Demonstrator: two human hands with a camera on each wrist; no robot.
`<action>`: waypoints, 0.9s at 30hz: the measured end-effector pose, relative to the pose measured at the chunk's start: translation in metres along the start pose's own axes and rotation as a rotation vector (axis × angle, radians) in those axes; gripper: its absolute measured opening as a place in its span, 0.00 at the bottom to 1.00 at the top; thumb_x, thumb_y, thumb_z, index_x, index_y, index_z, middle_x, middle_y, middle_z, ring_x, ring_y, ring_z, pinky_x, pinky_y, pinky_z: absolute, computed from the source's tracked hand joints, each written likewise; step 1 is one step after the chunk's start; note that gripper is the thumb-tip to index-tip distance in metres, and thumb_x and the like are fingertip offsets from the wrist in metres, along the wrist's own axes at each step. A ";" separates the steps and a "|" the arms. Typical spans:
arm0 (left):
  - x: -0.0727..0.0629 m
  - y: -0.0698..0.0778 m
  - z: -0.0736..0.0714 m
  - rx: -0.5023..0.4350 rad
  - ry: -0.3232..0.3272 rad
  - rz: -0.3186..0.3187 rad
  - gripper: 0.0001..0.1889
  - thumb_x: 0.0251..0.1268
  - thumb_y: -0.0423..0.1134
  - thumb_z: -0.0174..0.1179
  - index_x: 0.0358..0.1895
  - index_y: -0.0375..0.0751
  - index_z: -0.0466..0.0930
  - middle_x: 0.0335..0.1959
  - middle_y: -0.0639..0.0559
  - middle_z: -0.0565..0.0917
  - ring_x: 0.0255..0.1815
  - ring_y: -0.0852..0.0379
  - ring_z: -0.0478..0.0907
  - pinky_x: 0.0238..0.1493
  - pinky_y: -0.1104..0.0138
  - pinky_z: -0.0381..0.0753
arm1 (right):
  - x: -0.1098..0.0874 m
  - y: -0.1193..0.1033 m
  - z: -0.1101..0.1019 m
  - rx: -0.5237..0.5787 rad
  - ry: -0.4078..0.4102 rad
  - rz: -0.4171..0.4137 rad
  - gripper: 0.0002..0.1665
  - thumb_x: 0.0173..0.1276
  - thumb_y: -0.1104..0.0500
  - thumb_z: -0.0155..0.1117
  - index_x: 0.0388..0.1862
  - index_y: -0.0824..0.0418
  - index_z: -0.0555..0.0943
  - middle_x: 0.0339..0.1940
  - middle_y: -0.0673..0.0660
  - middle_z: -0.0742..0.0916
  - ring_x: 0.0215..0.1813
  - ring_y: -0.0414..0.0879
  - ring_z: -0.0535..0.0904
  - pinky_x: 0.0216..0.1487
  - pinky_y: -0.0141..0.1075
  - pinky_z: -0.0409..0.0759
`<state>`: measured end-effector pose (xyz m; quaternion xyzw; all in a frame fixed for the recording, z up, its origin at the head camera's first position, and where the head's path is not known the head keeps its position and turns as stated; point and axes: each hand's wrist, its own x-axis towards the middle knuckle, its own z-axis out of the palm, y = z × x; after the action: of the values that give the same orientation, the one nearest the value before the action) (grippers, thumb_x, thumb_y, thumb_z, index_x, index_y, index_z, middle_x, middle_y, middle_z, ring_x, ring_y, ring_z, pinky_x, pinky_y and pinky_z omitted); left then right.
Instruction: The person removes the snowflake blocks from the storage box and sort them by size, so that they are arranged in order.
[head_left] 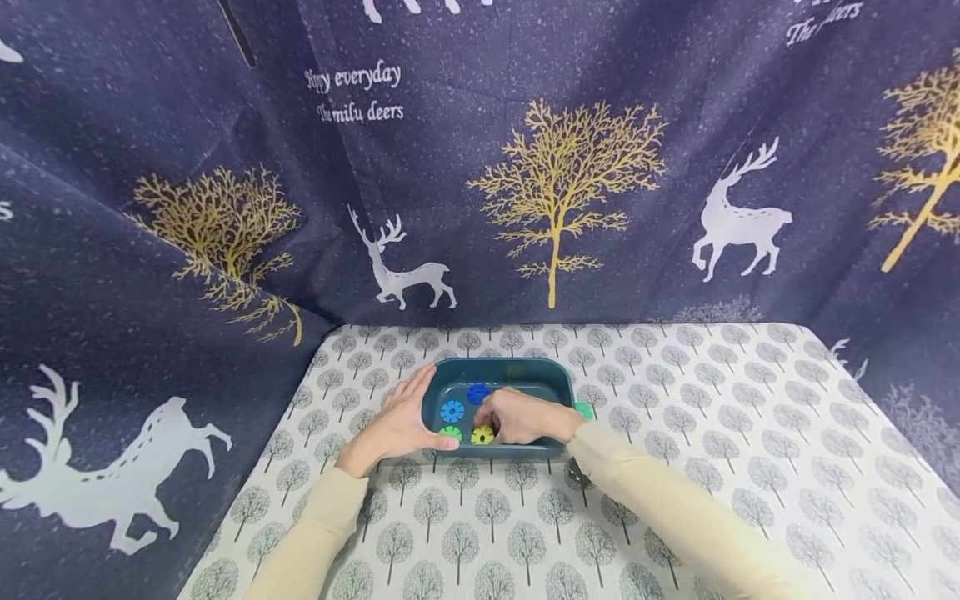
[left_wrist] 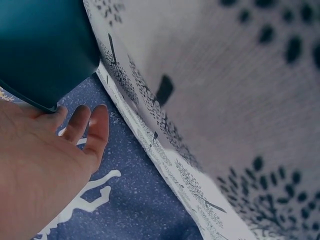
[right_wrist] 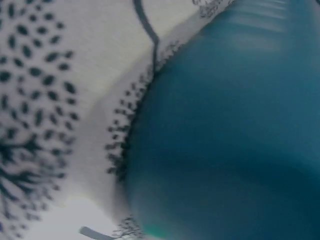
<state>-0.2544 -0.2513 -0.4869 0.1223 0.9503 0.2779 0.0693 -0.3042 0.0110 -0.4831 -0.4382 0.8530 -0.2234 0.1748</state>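
Note:
A dark teal tray [head_left: 498, 367] stands on the table with several notched plastic discs in it. My left hand [head_left: 397, 423] lies at its left end, fingers extended along the outside and thumb over the front corner. The left wrist view shows that hand [left_wrist: 45, 160] beside the tray wall [left_wrist: 45, 45], with some fingertips in the air. Inside the tray my right hand [head_left: 521, 417] reaches down, thumb and forefinger about a yellow disc [head_left: 482, 435]. Left of it are a green disc [head_left: 450, 432], a light blue disc [head_left: 452, 411] and a dark blue disc [head_left: 477, 393]. The right wrist view shows only blurred tray wall [right_wrist: 225, 125].
A green disc [head_left: 583, 410] shows outside the tray's right end, partly hidden by the right wrist. The tree-print tablecloth [head_left: 525, 542] spreads around the tray. A dark blue curtain [head_left: 465, 192] with deer and trees hangs behind and at the left.

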 end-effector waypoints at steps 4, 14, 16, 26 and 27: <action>0.001 -0.001 0.000 -0.005 -0.010 -0.007 0.76 0.46 0.66 0.85 0.92 0.44 0.41 0.94 0.45 0.46 0.92 0.30 0.48 0.88 0.27 0.45 | -0.004 0.004 0.002 0.024 0.037 0.011 0.19 0.65 0.61 0.83 0.55 0.60 0.92 0.41 0.51 0.92 0.38 0.36 0.82 0.43 0.30 0.85; 0.002 -0.003 0.001 -0.004 -0.007 0.005 0.77 0.47 0.66 0.85 0.92 0.44 0.40 0.94 0.43 0.46 0.92 0.30 0.48 0.88 0.27 0.47 | -0.020 0.005 -0.006 0.062 0.215 -0.018 0.21 0.64 0.59 0.83 0.56 0.60 0.92 0.43 0.51 0.91 0.36 0.33 0.76 0.40 0.29 0.80; 0.003 -0.003 0.001 -0.009 -0.006 0.006 0.77 0.47 0.66 0.85 0.92 0.43 0.40 0.94 0.43 0.46 0.92 0.30 0.48 0.88 0.27 0.47 | -0.024 0.004 -0.010 0.082 0.242 -0.010 0.22 0.65 0.56 0.83 0.57 0.60 0.92 0.41 0.50 0.90 0.35 0.34 0.75 0.40 0.29 0.79; 0.003 -0.002 0.002 -0.022 -0.006 0.005 0.77 0.46 0.65 0.85 0.92 0.43 0.40 0.94 0.43 0.46 0.92 0.31 0.47 0.87 0.26 0.48 | -0.045 0.006 -0.022 0.104 0.348 0.014 0.23 0.63 0.54 0.84 0.55 0.59 0.92 0.40 0.47 0.90 0.38 0.37 0.81 0.41 0.28 0.80; 0.003 -0.002 0.002 -0.023 -0.009 0.001 0.77 0.46 0.65 0.85 0.92 0.44 0.40 0.94 0.43 0.45 0.92 0.31 0.47 0.87 0.26 0.48 | -0.047 0.007 -0.022 0.103 0.357 0.017 0.23 0.62 0.53 0.85 0.55 0.59 0.92 0.40 0.48 0.90 0.38 0.38 0.81 0.42 0.28 0.81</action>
<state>-0.2571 -0.2511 -0.4894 0.1231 0.9466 0.2883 0.0746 -0.2937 0.0589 -0.4635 -0.3749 0.8614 -0.3398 0.0446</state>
